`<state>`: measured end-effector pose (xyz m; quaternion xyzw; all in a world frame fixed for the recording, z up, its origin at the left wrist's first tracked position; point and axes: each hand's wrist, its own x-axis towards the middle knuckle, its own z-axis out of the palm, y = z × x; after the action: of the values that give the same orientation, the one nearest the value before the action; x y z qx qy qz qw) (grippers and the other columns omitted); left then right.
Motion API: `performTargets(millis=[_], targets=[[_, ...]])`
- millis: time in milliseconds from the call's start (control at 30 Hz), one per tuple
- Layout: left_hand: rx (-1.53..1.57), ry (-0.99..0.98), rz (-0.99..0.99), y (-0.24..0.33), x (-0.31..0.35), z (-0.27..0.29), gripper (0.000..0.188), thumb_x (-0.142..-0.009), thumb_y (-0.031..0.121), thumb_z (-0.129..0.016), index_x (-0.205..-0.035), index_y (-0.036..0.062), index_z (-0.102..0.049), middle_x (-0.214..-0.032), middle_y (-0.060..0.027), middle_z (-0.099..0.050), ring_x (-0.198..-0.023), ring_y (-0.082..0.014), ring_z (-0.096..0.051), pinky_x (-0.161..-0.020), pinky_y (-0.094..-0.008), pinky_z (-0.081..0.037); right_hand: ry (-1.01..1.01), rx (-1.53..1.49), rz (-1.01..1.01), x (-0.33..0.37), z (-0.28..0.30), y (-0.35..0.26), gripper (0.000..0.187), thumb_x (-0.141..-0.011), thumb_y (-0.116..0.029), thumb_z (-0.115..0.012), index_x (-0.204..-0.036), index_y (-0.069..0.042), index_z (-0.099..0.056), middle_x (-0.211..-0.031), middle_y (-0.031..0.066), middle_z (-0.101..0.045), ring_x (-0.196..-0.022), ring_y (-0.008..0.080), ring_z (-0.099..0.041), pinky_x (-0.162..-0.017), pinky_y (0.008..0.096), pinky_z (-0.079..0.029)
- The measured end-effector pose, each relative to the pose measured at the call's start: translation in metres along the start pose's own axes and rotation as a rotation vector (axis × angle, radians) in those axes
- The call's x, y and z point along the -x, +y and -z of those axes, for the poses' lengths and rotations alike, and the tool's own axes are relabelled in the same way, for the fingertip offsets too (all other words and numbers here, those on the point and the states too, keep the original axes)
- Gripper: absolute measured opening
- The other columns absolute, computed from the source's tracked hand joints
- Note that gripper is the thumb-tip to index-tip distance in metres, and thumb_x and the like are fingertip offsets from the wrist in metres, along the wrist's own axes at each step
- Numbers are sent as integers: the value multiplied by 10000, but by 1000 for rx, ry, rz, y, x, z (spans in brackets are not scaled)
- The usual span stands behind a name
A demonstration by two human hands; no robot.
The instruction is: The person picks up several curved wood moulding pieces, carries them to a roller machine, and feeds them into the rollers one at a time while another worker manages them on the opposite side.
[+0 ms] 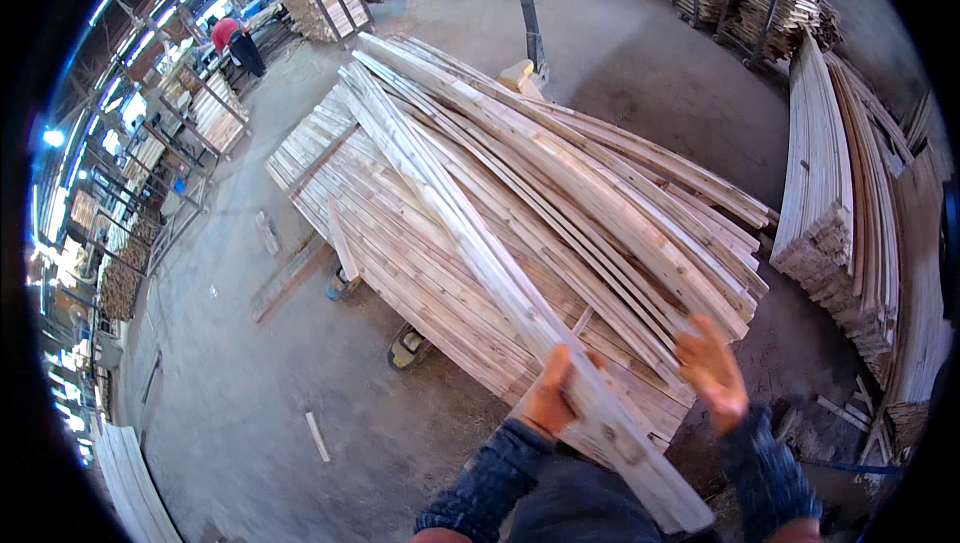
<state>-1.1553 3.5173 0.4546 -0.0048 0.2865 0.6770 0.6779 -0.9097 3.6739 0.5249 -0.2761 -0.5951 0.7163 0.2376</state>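
A long pale wooden board (625, 441) runs slantwise over a pile of timber, its near end jutting past the pile toward me. My left hand (548, 401) is closed around its left edge, near that end. My right hand (712, 375) is off the board, slightly blurred, with fingers apart beside the near ends of the loose planks (610, 213). These planks fan out on the right half of the pile. Beneath them lies a flat layer of boards (410, 283), with a short crosswise strip (325, 158) on top at the far left.
Wheels (407, 345) show under the pile's left side. Tall plank stacks (835, 223) stand at right; a metal post (525, 3) rises beyond the pile. Offcuts (317, 436) lie on the floor. Far left, a person in red (228, 35) bends near racks of wood.
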Motion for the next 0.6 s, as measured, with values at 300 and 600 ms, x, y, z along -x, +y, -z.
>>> performTargets(millis=[300, 600], targets=[[-222, 20, 633, -146, 67, -19, 570, -981, 411, -708, -1425, 82, -568, -1378, -8, -594, -1250, -173, -569, -1071, -361, -460, -362, 528, -277, -138, -108, 82, 1305, -653, -537, -879, -1637, -31, -187, -1593, 290, -364, -1477, 364, -392, -1188, 401, -357], [-720, -125, 87, -45, 17, 46, 597, -985, 419, -662, -1429, 45, -521, -1301, -107, -621, -1160, -232, -613, -995, -362, -506, -159, 685, -533, 85, -40, 24, 1208, -667, -457, -884, -1635, -147, -233, -1539, 303, -440, -1408, 438, -473, -1178, 494, -386]])
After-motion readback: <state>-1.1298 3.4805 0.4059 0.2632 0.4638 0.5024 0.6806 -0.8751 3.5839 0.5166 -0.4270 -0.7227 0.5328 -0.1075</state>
